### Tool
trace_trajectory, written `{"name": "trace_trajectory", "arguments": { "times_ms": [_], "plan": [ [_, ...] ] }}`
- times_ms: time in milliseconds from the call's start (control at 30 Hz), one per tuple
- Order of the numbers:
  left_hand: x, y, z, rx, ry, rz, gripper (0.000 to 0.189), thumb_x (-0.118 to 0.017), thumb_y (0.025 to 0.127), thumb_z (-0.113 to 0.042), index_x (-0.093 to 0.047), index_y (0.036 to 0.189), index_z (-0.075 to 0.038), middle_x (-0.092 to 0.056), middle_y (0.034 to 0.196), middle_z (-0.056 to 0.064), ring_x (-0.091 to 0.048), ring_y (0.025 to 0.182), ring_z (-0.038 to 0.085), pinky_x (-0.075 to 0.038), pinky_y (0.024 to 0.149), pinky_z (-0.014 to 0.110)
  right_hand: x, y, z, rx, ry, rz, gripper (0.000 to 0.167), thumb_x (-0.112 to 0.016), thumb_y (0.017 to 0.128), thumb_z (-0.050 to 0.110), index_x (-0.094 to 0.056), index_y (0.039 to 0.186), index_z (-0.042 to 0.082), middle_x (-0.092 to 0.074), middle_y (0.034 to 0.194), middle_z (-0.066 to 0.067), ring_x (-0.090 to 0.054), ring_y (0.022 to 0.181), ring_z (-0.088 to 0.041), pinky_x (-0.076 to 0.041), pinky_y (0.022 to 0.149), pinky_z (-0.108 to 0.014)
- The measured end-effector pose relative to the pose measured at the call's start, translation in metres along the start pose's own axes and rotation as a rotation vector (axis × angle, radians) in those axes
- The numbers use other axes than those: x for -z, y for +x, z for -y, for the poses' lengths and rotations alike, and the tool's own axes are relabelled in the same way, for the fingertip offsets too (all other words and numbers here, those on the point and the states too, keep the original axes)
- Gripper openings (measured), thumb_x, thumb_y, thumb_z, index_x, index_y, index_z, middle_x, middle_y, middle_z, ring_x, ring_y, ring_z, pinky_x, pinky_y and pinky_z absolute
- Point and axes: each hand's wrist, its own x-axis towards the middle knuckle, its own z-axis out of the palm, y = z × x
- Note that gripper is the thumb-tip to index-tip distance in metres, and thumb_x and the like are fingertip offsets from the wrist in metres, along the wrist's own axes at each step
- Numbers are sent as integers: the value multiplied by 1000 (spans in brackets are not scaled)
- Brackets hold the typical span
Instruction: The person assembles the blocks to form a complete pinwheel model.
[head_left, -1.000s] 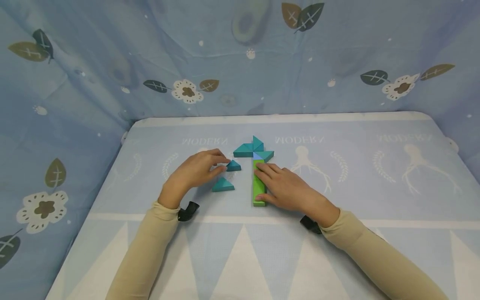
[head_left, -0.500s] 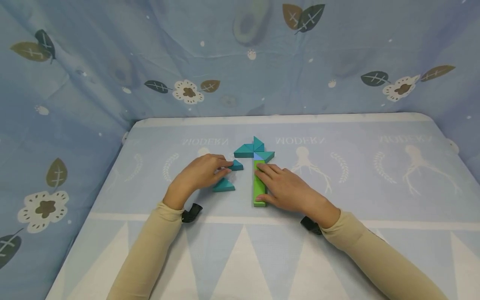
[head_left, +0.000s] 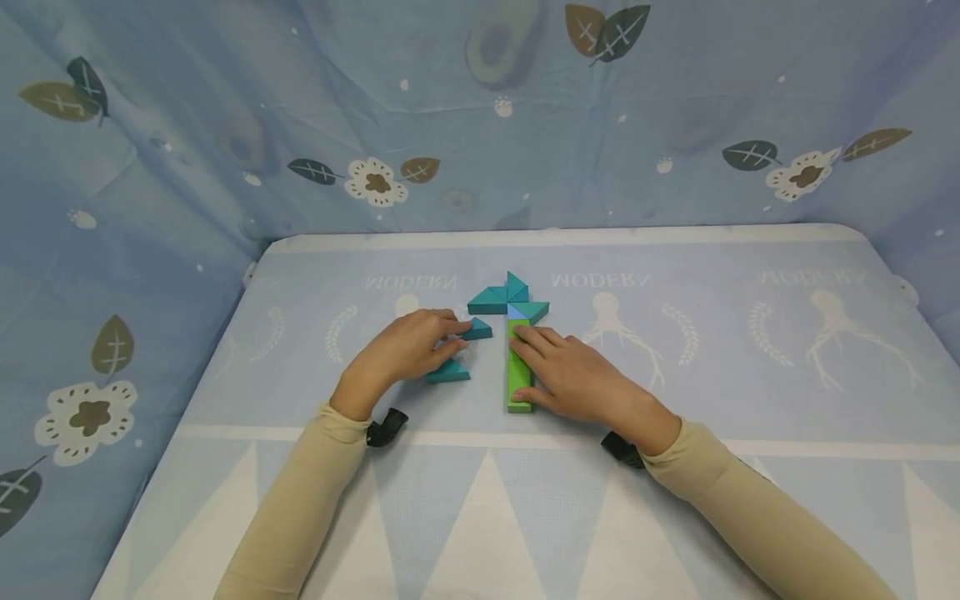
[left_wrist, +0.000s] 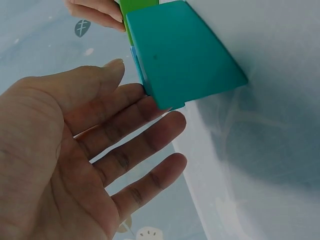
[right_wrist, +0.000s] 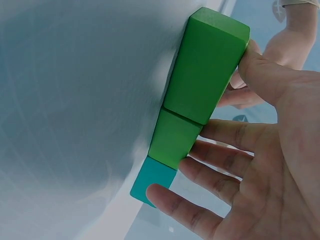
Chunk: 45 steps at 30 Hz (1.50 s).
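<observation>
My left hand point(head_left: 412, 346) has its fingertips against the left side of a small teal triangular block point(head_left: 478, 331), fingers extended. A larger teal triangular block point(head_left: 452, 372) lies on the table just below that hand and fills much of the left wrist view, hiding the small one. With fairly straight fingers, my right hand point(head_left: 566, 375) rests along the right side of a row of green blocks point(head_left: 517, 379), thumb near its close end. In the right wrist view the row shows a long green block point(right_wrist: 207, 65) and a shorter green block point(right_wrist: 175, 138).
Beyond the green row, a small lavender triangle point(head_left: 515, 312) meets several teal triangular blocks point(head_left: 491, 298) arranged like pinwheel arms, one teal triangle point(head_left: 534, 311) pointing right. A pale patterned cloth covers the table point(head_left: 712, 333). A blue printed curtain point(head_left: 525, 150) hangs behind it.
My left hand has moved slightly right, and the small teal triangle has slid right with it toward the green row. My right hand and the assembled blocks have stayed put.
</observation>
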Motion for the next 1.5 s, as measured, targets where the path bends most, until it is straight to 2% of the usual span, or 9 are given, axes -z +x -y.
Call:
{"name": "trace_trajectory", "arguments": {
  "times_ms": [167, 300, 400, 500, 667, 800, 1067, 1500],
  "plan": [
    [0, -2, 0, 5, 12, -5, 38, -63, 97, -21, -63, 131, -5, -69, 109, 7, -64, 84, 17, -53, 74, 33, -1, 1, 1, 3, 1, -1, 74, -54, 95, 54, -41, 148, 4, -35, 156, -12, -37, 141, -31, -48, 99, -48],
    [3, -3, 0, -4, 21, -51, 37, -64, 96, -19, -63, 131, -7, -69, 106, 6, -65, 85, 18, -54, 73, 33, -1, 1, 1, 3, -5, -10, 74, -54, 95, 55, -42, 148, 4, -37, 155, -12, -39, 141, -30, -49, 98, -48],
    [6, -4, -2, -25, 31, -97, 32, -65, 95, -17, -67, 126, -7, -68, 108, 7, -66, 91, 21, -55, 77, 35, -1, 2, 1, 6, -8, -13, 74, -54, 95, 55, -42, 148, 5, -37, 155, -11, -39, 141, -30, -49, 98, -48],
    [9, -4, -6, -43, 57, -115, 29, -66, 95, -17, -70, 121, -7, -67, 113, 8, -66, 95, 23, -55, 81, 37, 0, 2, 0, 7, -9, -18, 74, -54, 95, 55, -42, 147, 5, -38, 154, -11, -40, 140, -30, -49, 98, -48],
    [7, -2, -12, -54, 119, -76, 29, -66, 94, -18, -70, 121, -6, -63, 127, 9, -62, 113, 26, -53, 92, 40, 0, 1, -1, 11, -12, -26, 73, -54, 95, 55, -43, 147, 4, -38, 153, -11, -40, 140, -30, -49, 97, -48],
    [6, -2, -13, -49, 122, -32, 32, -65, 96, -18, -67, 125, -4, -60, 134, 10, -57, 122, 27, -50, 100, 41, -1, 1, -1, 16, -15, -28, 73, -54, 95, 55, -43, 147, 4, -38, 153, -12, -40, 139, -30, -50, 97, -47],
    [0, 0, -10, -32, 125, -32, 31, -64, 96, -19, -69, 123, -5, -66, 115, 9, -63, 103, 23, -54, 87, 37, -1, 2, -2, 14, -12, -18, 74, -54, 95, 55, -42, 147, 4, -37, 154, -12, -39, 140, -30, -50, 97, -48],
    [-6, 3, -12, -51, 66, -34, 37, -62, 97, -23, -64, 129, -4, -63, 115, 9, -62, 99, 20, -53, 84, 36, -1, 0, 0, 27, -30, -41, 75, -57, 93, 55, -44, 145, 3, -38, 153, -14, -41, 138, -31, -51, 93, -47]
  ]
}}
